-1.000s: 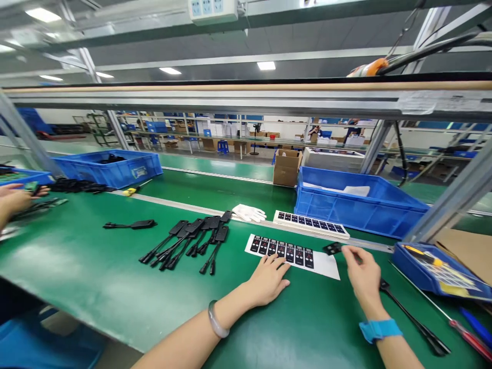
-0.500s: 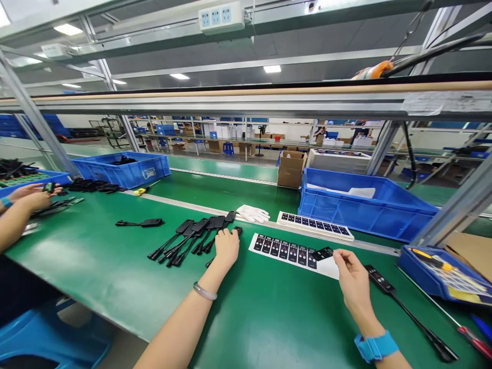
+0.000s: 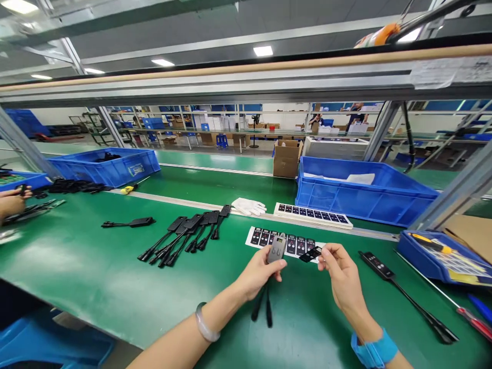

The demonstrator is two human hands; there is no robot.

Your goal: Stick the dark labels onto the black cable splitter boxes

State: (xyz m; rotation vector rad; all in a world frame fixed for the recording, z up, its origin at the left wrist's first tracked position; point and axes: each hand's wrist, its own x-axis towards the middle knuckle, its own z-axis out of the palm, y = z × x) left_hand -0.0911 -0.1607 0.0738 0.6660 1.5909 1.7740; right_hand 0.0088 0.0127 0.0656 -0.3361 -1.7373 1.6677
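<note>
My left hand (image 3: 261,271) is closed around a small black controller box (image 3: 277,249) with two cable tails hanging below it. In my right hand (image 3: 340,269), thumb and fingers pinch a black printed sticker (image 3: 310,254) by its right end. The box and the sticker are apart, a short gap between them. Behind both hands lies a white sheet of black stickers (image 3: 264,237), partly hidden by the box. A pile of similar cabled controllers (image 3: 184,230) rests left of my hands. To the right lies one controller with a printed face (image 3: 378,265).
A sticker stack (image 3: 313,215) and a white glove (image 3: 249,206) lie behind the sheet. Blue bins (image 3: 361,197) stand at the back, and a blue tray (image 3: 442,256) and screwdriver (image 3: 472,323) at right. A co-worker's hand (image 3: 11,202) works at far left.
My left hand has picked a controller from the pile and brought it right, in front of the sticker sheet. My right hand still pinches the sticker, now tilted differently. The view has shifted slightly.
</note>
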